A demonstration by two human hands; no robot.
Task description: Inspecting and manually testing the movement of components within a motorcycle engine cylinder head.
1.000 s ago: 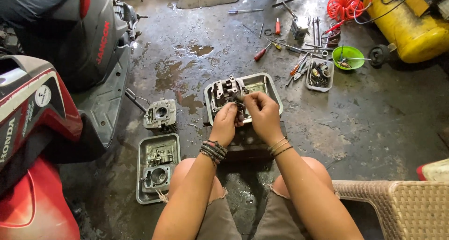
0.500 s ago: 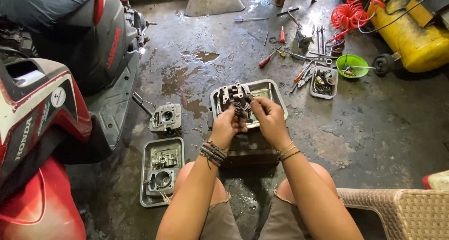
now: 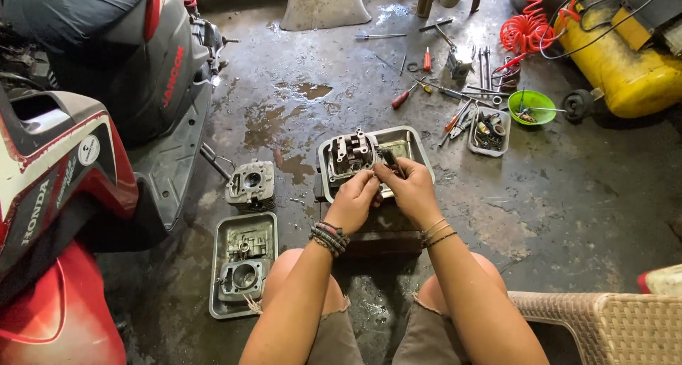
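Where hands (image 3: 383,191) meet: grey cylinder head (image 3: 349,154).

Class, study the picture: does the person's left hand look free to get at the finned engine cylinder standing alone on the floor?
Probably yes. The left hand sits at the metal tray, and the finned cylinder stands on bare wet floor to its left, with nothing between them. The hand is busy at the engine part, though.

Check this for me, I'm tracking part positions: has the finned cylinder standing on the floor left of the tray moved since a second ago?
No. The finned cylinder keeps its place beside the scooter footboard and above the left tray; only the camera view shifted.
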